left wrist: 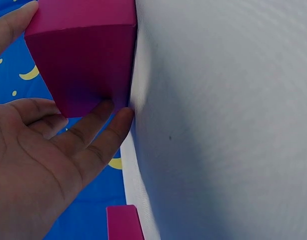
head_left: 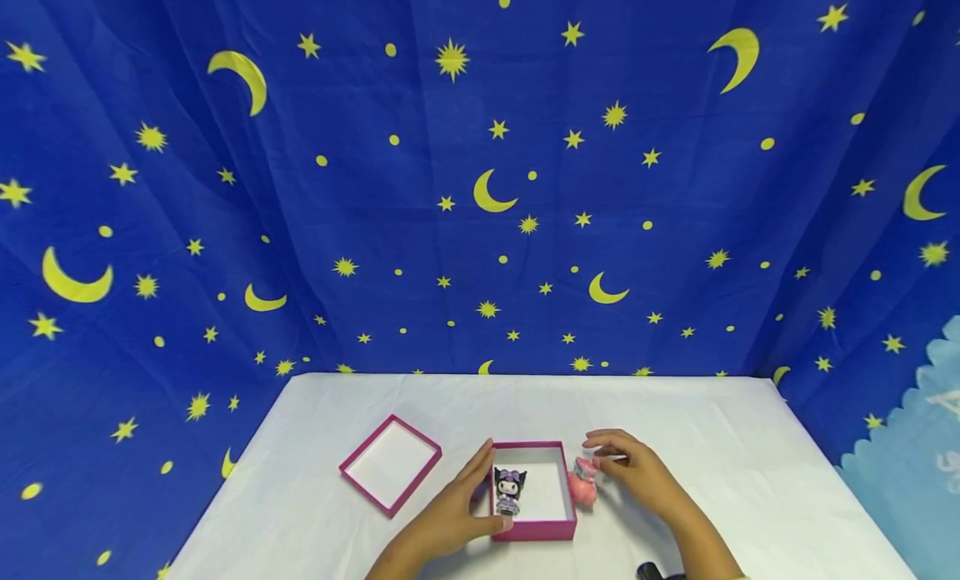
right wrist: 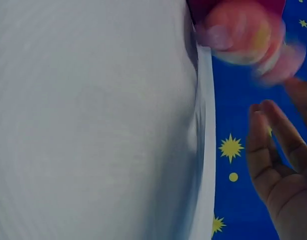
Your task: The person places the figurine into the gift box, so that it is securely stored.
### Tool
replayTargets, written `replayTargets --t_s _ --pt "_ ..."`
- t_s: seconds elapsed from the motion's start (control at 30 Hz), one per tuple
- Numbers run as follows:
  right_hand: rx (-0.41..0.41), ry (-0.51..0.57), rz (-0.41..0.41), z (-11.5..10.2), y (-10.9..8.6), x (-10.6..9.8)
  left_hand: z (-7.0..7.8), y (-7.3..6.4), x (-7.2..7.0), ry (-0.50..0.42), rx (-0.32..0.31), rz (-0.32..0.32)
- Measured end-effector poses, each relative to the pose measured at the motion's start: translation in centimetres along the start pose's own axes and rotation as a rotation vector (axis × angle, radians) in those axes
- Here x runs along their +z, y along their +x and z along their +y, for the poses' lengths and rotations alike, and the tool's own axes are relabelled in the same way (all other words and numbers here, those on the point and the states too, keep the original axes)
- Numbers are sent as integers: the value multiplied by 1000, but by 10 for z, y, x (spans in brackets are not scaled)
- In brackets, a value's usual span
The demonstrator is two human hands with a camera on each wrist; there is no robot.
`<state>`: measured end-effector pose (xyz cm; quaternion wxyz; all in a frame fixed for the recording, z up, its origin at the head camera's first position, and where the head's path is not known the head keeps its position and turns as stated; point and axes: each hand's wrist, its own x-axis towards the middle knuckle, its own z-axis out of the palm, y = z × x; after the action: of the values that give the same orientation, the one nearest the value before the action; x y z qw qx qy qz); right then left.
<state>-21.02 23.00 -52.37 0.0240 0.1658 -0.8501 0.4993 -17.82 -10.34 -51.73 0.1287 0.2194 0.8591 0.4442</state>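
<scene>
Blue moon-and-star cloth (head_left: 420,230) is hung behind and beside a white-covered table (head_left: 712,447), and a pale scalloped cloth (head_left: 922,447) is seen at the right edge. Near the front of the table, a magenta box (head_left: 536,531) is set with its opening upward, so its white inside is exposed. Its matching lid (head_left: 393,463) is laid hollow side up, well apart on the left, where the space around the box is kept free for both hands.

Inside the box, a dark-eared figure in purple (head_left: 508,490) is placed close against the left wall, by which most of the floor is left bare. The box is held at that side by the left hand (head_left: 450,513): the thumb is hooked at the near rim and the fingers are spread along the wall, probably so that sliding is prevented.

Just outside the right wall, a pink figure (head_left: 582,487) is found beside the thumb of the right hand (head_left: 637,473). The other fingers are held apart and are not closed around it; since it is blurred in the right wrist view, whether it is touched by the thumb cannot be told. A black object (head_left: 649,571) is partly shown at the bottom edge.
</scene>
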Motion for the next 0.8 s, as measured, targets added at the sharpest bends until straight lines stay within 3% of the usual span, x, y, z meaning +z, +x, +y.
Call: replayTargets --t_s 0.1,0.33,0.57,0.8 --pt "0 11 -43 0 -1 0 0 0 0 9 -3 1" --pt "136 13 -127 -6 -1 -1 0 -1 0 -2 -9 2" --pt "155 43 -300 -10 -8 -5 -2 1 0 -11 -13 2" --pt "196 63 -375 -10 -15 -6 -2 1 0 -8 -10 3"
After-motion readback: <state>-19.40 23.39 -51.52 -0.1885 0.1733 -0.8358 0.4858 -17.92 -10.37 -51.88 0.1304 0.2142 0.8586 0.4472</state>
